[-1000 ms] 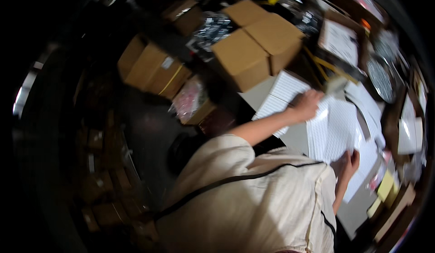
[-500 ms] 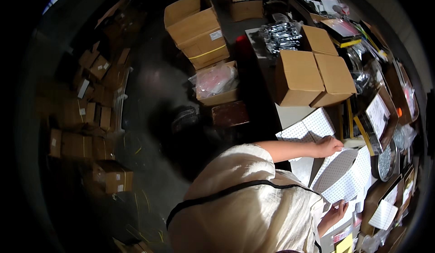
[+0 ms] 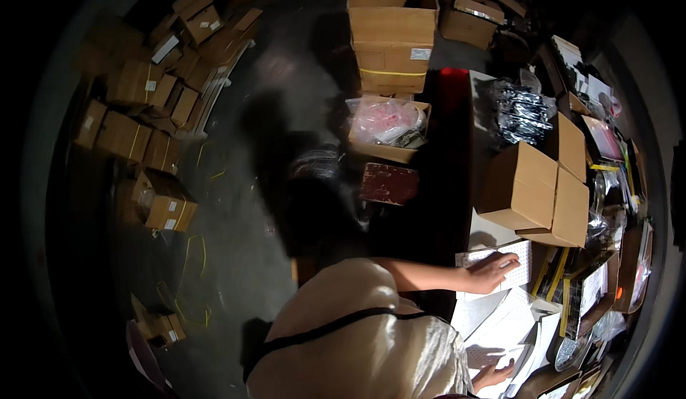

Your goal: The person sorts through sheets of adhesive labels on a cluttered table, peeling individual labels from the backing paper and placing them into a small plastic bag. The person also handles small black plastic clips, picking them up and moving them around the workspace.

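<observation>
My left hand (image 3: 490,273) hovers at or rests on a small-patterned white paper sheet (image 3: 524,270) on the table, its fingers reaching to the right and slightly apart. I cannot tell whether the fingertips touch it. Closer to the bottom edge, my right hand (image 3: 493,376) has its fingers outstretched beside white sheets (image 3: 504,320) that lie overlapping and slanted. Part of this hand is hidden by my light shirt. Nothing shows between the fingers of either hand.
Closed brown cartons (image 3: 525,188) stand on the table beyond my left hand, near a shiny plastic-wrapped bundle (image 3: 525,112). Cluttered trays and packages line the right. Tall open cartons (image 3: 393,35), a box with plastic bags (image 3: 386,122) and a worn reddish stool (image 3: 389,183) stand on the floor.
The patterned sheet that both hands held up and bent is no longer held up. My left hand has let go and is over the patterned paper. The view has turned toward the right.
</observation>
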Demonstrator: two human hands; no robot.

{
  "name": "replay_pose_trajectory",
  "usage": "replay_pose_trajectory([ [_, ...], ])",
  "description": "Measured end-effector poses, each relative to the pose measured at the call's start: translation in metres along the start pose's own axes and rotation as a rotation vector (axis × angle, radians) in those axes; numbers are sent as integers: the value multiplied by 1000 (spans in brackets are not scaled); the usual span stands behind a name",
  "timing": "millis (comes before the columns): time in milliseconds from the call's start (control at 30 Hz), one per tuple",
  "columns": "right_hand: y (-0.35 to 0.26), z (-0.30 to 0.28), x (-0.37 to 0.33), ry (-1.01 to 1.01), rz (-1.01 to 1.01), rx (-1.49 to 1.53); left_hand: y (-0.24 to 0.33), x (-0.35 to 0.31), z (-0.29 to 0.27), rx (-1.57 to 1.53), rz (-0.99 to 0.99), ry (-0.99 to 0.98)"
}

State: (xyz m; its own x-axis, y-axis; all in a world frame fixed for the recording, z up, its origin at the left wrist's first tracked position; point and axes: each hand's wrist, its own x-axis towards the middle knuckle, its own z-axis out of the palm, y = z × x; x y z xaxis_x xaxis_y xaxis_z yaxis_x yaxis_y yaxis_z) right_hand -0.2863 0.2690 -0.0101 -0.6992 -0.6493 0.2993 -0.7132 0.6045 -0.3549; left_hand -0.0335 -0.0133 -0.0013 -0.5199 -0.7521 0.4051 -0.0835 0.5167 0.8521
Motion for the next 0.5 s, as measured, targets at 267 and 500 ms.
replay_pose_trajectory([
  [267, -175, 41, 31, -271, -605, 495, 40, -138, -173, 390, -363, 286],
  [500, -325, 63, -26, -866, -1108, 454, 32, -402, -180, 535, -1131, 548],
])
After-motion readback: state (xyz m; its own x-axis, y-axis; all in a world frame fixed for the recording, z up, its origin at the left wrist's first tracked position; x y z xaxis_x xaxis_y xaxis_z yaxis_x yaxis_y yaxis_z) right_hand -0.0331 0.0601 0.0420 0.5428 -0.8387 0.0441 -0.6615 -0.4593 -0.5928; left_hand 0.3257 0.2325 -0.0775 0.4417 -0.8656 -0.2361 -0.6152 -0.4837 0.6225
